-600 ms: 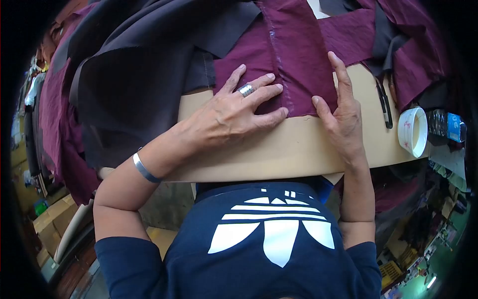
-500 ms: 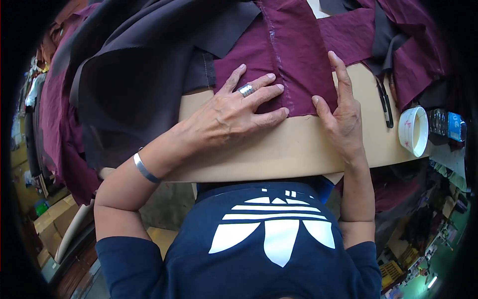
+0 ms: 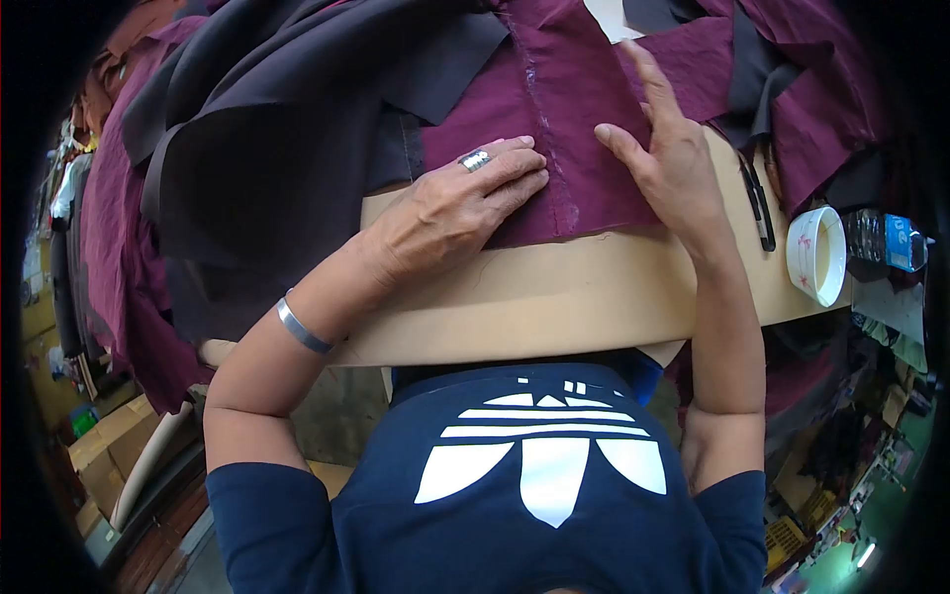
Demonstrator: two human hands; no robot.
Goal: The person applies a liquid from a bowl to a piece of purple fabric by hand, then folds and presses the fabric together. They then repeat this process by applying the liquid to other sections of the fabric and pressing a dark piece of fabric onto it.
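A maroon cloth (image 3: 594, 89) with a pale-marked seam lies over the tan board (image 3: 515, 307). My left hand (image 3: 470, 198), a silver ring on one finger, rests flat on it with fingertips just left of the seam. On the right, my right hand (image 3: 673, 173) is open over the cloth's right side, index finger stretched away and thumb spread toward the seam. Left of the maroon piece, a dark grey-brown cloth (image 3: 267, 188) is heaped in broad folds, near my left forearm.
Right of my right hand lie a black pen (image 3: 760, 208) and a white bowl (image 3: 816, 255) with a pale content. Beside the bowl is a clear bottle with a blue label (image 3: 899, 243). More maroon and dark cloth (image 3: 831, 109) covers the far right.
My right hand has moved away from me, up the cloth, its fingers lifted and spread. My left hand has slid slightly left, its fingers drawn closer together. The cloth has shifted a little left.
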